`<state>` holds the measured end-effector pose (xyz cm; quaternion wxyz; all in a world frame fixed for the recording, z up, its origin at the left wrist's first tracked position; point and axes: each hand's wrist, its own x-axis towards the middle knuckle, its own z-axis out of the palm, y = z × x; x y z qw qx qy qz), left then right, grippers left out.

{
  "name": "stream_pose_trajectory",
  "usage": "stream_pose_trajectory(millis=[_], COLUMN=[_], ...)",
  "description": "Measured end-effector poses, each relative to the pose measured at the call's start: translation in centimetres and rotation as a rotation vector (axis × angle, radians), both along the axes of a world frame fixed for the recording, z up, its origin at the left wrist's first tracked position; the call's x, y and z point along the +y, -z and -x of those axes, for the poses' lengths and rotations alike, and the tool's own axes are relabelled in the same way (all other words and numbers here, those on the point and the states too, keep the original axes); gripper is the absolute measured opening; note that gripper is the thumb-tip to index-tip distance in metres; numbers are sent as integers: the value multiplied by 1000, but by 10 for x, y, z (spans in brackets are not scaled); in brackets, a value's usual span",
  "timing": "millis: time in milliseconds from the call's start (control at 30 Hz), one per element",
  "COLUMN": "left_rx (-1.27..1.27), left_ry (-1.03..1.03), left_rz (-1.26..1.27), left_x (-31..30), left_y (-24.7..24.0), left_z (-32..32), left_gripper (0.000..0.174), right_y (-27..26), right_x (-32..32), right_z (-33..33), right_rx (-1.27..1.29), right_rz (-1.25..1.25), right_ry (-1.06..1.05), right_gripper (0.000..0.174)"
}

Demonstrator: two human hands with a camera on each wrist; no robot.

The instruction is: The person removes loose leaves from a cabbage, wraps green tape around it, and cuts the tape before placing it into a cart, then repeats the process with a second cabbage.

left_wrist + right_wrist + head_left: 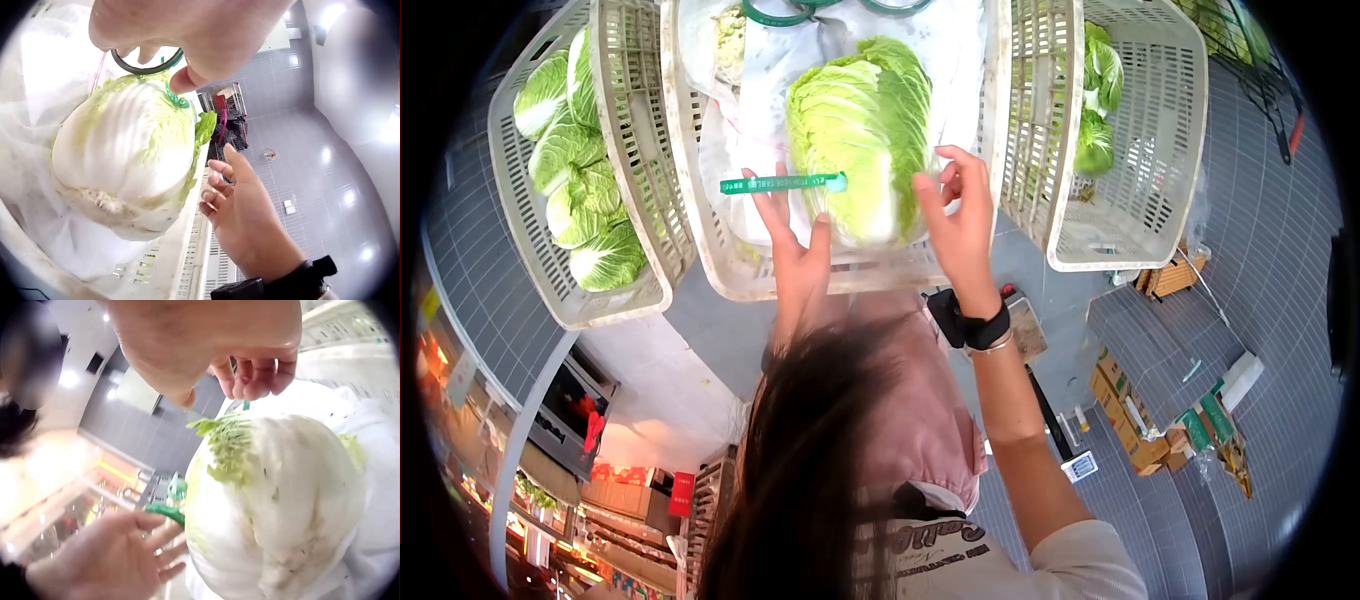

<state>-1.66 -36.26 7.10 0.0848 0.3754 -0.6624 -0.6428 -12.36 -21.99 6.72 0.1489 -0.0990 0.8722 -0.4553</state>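
A Chinese cabbage (845,130), pale base toward the person, lies on white sheeting. My left hand (798,250) is at its left side, fingers extended and thumb apart. A printed green band (775,185) crosses those fingers and ends in a curl against the leaves; in the left wrist view the band (147,67) looks like a loop by the fingertips. My right hand (965,220) is beside the cabbage's right edge, its fingers loosely bent with nothing visible between them; the right wrist view shows this hand (212,331) above the cabbage (281,506).
The cabbage's crate (750,285) also holds green rings (800,17) at its far end. More cabbages (585,180) fill part of the left crate (580,312); the right crate (1115,258) holds several. Cardboard boxes (1125,415) stand on the floor at the lower right.
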Motion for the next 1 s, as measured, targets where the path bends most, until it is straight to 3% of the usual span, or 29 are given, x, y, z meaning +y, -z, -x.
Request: stream_pose_trajectory(millis=[33, 233, 333, 533, 1000], left_rx=[3, 64, 63, 19, -145], left_ry=[7, 35, 65, 75, 189], left_rz=[1, 0, 60, 69, 254], left_x=[1, 1, -2, -4, -6], left_y=[-1, 3, 8, 7, 7], left_z=[-2, -6, -12, -15, -14], left_gripper=[94, 100, 101, 99, 83], right_y=[1, -16, -4, -1, 0], right_x=[-3, -49, -58, -48, -37], right_z=[-5, -16, -15, -5, 13], right_rx=[44, 364, 404, 212, -81], right_rz=[-31, -149, -189, 47, 299], right_ry=[-60, -346, -382, -297, -477], right_gripper=[47, 42, 33, 25, 19])
